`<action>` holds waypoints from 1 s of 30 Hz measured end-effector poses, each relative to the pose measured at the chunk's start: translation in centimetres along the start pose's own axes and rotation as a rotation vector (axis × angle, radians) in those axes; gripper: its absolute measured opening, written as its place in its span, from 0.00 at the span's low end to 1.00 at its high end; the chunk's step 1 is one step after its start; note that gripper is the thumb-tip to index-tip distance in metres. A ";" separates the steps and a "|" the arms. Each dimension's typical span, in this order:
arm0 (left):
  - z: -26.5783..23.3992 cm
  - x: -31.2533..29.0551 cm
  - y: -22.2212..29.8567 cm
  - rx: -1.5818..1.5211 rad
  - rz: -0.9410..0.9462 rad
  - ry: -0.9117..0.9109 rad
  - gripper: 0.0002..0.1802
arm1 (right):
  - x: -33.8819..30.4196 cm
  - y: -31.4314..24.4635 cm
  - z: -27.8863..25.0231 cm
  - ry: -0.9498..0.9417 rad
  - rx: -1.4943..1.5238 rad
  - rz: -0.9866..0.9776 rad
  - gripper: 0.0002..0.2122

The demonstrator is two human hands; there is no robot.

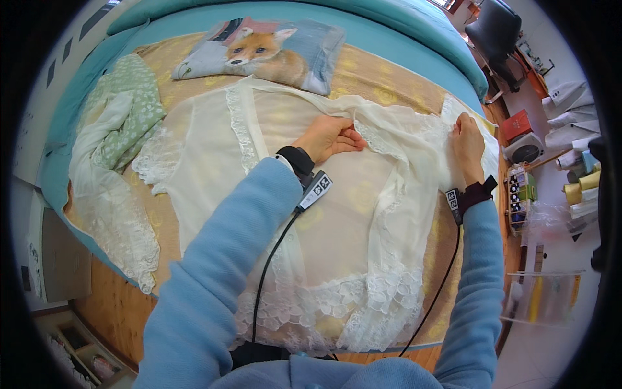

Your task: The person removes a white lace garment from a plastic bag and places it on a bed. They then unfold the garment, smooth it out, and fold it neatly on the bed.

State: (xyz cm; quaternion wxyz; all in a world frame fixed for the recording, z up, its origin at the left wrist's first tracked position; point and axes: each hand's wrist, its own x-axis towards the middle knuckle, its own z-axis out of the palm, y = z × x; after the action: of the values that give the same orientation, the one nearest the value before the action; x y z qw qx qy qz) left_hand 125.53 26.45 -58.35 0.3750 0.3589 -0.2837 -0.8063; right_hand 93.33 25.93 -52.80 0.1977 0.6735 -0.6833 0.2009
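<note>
A sheer cream lace-trimmed blouse (337, 220) lies spread out, its front open and its scalloped lace hem toward me. My left hand (329, 138) is closed, pinching the blouse's edge near the upper middle, beside a ruffled lace strip. Farther right, my right hand (468, 146) has its fingers pressed together at the blouse's right sleeve, next to a lacy white cuff. Exactly which fold it grips is partly hidden by the fingers. Both wrists wear dark straps with small cabled devices.
Under the blouse is a tan patterned blanket (382, 76) on a teal-covered bed (402, 26). A folded fox-print fabric (262, 55) lies at the far side. To the left are a green floral garment (137, 87) and a white lace garment (120, 194). A black chair (494, 29) stands at far right.
</note>
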 end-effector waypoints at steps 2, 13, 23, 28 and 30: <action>-0.2 0.1 0.0 -0.002 -0.008 0.008 0.12 | -0.2 -0.9 0.6 0.011 0.188 0.094 0.06; 1.8 -1.0 0.1 0.349 0.280 0.414 0.11 | -3.4 0.2 3.5 -0.144 1.076 0.287 0.06; 1.2 0.4 6.3 1.130 0.058 0.601 0.15 | -3.3 1.4 4.2 0.231 1.355 0.278 0.04; 0.8 -0.9 9.0 0.754 -0.037 0.485 0.13 | -3.3 1.5 4.2 0.152 1.356 0.279 0.05; 0.3 -1.2 10.6 0.715 0.000 0.410 0.14 | -3.3 1.5 4.2 0.147 1.347 0.310 0.05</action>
State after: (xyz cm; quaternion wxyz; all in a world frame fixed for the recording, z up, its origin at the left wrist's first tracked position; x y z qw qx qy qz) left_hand 130.07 21.62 -50.03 0.2754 0.6199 -0.4652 -0.5687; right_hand 91.93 26.45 -58.08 -0.2482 0.5290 -0.4829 0.6522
